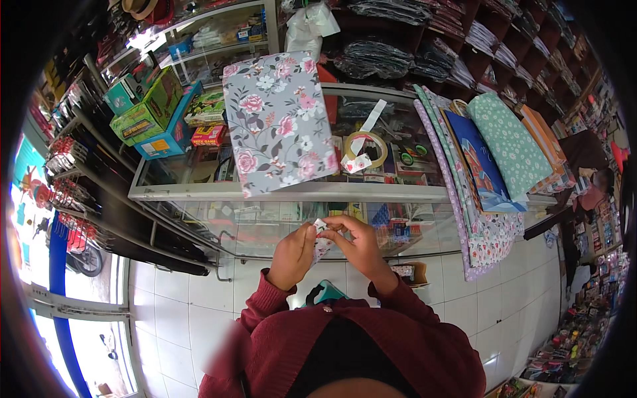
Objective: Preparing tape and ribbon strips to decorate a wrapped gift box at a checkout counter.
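Note:
In front of my body, above the floor at the counter's near side, my left hand [293, 254] and my right hand [357, 245] pinch a small strip of white floral paper [321, 250] between their fingertips. The fingers hide part of it. Beyond them, a flat rectangular item in grey floral wrapping paper [281, 122] rests on the glass counter and reaches over its front edge. To its right lies a roll of clear tape [381, 158]. A white paper strip [374, 115] and a floral paper scrap [356, 163] lie by the roll.
The glass display counter [393, 192] spans the view before me. Game boxes [149, 107] are stacked at its left end. Folded wrapping paper sheets [460, 219], a blue picture bag [480, 154] and a green daisy-patterned paper [510, 142] lie at right. Clothes racks [149, 234] flank the left.

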Action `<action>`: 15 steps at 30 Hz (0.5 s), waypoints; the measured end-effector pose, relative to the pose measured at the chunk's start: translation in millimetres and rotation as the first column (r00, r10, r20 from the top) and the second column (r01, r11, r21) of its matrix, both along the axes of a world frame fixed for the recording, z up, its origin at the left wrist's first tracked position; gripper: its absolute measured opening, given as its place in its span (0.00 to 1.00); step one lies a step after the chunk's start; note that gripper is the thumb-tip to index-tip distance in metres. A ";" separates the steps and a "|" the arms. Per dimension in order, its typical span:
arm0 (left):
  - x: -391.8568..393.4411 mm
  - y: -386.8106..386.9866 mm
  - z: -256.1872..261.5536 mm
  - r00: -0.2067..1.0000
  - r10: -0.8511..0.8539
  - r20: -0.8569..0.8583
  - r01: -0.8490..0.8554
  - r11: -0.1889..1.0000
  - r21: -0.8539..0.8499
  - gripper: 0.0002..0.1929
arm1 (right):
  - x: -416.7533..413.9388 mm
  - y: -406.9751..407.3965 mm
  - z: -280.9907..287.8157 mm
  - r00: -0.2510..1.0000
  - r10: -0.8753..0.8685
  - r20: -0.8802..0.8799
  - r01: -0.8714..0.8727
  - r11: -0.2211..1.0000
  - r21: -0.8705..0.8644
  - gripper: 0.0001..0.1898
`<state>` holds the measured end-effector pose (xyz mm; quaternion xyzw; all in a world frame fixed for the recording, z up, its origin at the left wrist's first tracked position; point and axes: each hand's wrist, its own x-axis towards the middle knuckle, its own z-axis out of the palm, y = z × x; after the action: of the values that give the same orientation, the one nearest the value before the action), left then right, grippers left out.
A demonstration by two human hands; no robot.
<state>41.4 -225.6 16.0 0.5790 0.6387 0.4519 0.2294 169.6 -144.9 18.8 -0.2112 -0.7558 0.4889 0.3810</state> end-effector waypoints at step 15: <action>-4.7 -1.1 -8.3 0.924 -0.249 0.291 0.268 0.963 -0.024 0.11 | -2.7 1.2 -9.2 0.999 0.020 -0.042 -0.021 1.000 -0.012 0.12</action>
<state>36.6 -226.6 7.7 0.5793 0.5311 0.4759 0.3949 166.9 -143.7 9.6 -0.1956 -0.7467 0.5018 0.3904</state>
